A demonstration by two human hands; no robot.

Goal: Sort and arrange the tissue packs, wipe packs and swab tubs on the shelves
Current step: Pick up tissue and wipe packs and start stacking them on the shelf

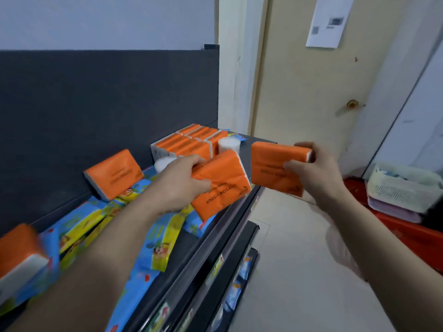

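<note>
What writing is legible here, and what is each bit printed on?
"OTTON TISSUE", upside down, first letter unclear: on the left-hand pack.
On the right-hand pack: similar print, too blurred to read.
On the paper on the door: too small to read.
On the wipe packs: too blurred to read.

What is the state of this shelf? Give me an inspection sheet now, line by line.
Surface: dark top shelf, crowded.
Job's things: block of orange tissue packs at the far end; leaning tissue pack against the back panel; blurred tissue pack near left; blue-yellow wipe packs strewn flat; swab tub by the block, second swab tub behind the left hand.
Clutter: nothing seen.
Hands: left hand grips a held tissue pack; right hand grips a second held tissue pack.
Cables: nothing seen.
Surroundings: door with paper notice; white basket at right.
</note>
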